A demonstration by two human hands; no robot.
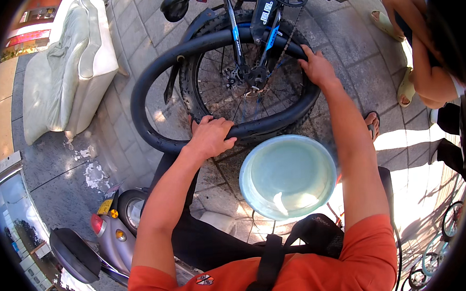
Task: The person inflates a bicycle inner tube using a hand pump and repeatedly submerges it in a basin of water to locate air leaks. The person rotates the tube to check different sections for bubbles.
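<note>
An inflated black inner tube point(144, 79) makes a large, bent loop in front of a bicycle's wheel point(194, 98). My left hand point(210, 136) wraps over the near side of the loop, its thumb pointing right. At the right end, my right hand point(318, 68) grips the tube with fingers curled round it. The bicycle frame point(262, 14) is black with blue, and its chain and hub show through the loop. Just below the tube stands a round pale-blue basin point(245, 189) holding water.
A worn white sofa point(79, 74) stands at the far left. A grey scooter point(117, 236) is parked close on my left. A person point(421, 43) sits at the right in light green slippers. Paving stones point(355, 83) cover the ground, and several bicycles point(435, 256) stand at the lower right.
</note>
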